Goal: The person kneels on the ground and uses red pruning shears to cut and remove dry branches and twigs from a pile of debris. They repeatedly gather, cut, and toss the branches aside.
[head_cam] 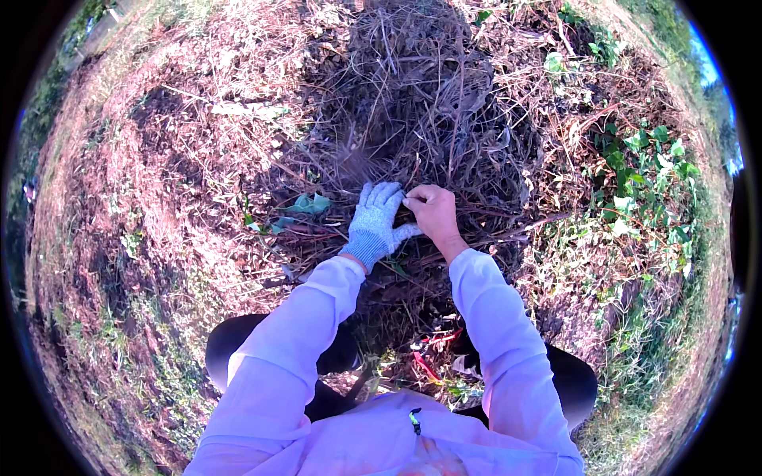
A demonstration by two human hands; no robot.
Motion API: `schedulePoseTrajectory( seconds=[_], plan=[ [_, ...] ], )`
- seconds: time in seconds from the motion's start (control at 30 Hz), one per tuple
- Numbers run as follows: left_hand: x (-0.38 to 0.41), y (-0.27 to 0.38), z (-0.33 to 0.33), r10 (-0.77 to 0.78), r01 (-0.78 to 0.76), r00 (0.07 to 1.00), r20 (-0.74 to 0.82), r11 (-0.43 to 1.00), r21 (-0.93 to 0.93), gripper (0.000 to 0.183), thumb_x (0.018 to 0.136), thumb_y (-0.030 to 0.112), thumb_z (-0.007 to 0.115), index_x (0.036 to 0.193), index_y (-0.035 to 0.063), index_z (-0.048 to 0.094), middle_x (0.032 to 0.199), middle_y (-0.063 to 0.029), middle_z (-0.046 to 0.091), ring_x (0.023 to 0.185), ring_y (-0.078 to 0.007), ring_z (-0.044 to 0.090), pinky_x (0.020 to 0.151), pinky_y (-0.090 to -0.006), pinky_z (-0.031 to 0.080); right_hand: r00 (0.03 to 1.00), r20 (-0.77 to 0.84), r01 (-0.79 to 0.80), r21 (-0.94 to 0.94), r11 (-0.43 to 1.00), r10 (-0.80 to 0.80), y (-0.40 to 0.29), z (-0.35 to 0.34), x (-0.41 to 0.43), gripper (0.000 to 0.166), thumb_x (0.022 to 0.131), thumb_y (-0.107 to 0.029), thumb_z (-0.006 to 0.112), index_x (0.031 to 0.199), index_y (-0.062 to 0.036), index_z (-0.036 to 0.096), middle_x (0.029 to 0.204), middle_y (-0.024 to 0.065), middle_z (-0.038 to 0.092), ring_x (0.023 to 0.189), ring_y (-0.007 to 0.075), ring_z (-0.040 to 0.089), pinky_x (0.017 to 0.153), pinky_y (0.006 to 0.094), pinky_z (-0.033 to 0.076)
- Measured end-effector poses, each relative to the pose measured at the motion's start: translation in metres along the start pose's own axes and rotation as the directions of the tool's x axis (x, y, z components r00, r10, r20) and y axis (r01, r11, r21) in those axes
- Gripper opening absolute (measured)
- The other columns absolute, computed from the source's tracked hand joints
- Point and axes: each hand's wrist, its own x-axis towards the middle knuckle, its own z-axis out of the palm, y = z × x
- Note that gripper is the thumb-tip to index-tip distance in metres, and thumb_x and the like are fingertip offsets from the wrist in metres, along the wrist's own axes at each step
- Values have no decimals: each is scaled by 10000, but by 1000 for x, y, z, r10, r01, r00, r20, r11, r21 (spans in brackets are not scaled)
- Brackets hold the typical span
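My left hand [378, 217] wears a pale grey knit glove with a ribbed cuff. It lies palm down over dry stems, its fingers stretched forward and its thumb out to the right. Close beside its fingertips, my bare right hand [433, 213] has thumb and forefinger brought together. Whether a thin stem or anything else sits in that pinch is too small to tell. Under and ahead of both hands spreads a heap of dry grass and plant stems [417, 107], partly in shadow. A wilted green leaf [309, 204] lies left of the glove.
Green leafy vines [646, 172] grow on the right. A thin reddish stalk [542, 223] sticks out right of my hands. My bent knees [568, 381] flank the spot, and a slim red object [427, 366] lies on the ground between my legs. Cut dry plants [178, 178] cover the left.
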Motion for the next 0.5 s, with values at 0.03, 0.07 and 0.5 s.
schedulePoseTrajectory(
  seconds=[0.03, 0.07, 0.5],
  plan=[
    [-1, -1, 1, -27, 26, 999, -19, 998, -54, 659, 680, 474, 702, 1130, 21, 539, 1238, -164, 496, 1186, -357, 435, 1063, -501, 251, 1000, 3, -18, -5, 1000, 18, 1, 0, 0, 119, 684, -72, 709, 759, 7, 659, 679, 91, 638, 605, 161, 601, 589, 283, 473],
    [-1, -2, 3, -54, 50, 998, -35, 993, -108, 621, 679, 457, 709, 1109, 34, 559, 1222, -150, 512, 1174, -354, 448, 1060, -501, 258, 998, 18, -59, 64, 996, 58, 2, 0, 0, 109, 689, -63, 706, 750, 13, 656, 631, 68, 627, 571, 111, 567, 564, 266, 459],
    [3, 16, 12, -197, 153, 962, -188, 963, -222, 263, 575, 195, 750, 786, 105, 622, 904, -43, 609, 947, -255, 554, 968, -445, 341, 993, 18, -119, 1, 993, 118, -9, -9, -17, 108, 678, -61, 685, 724, 5, 612, 665, 131, 619, 604, 223, 595, 583, 324, 467]
  ],
)
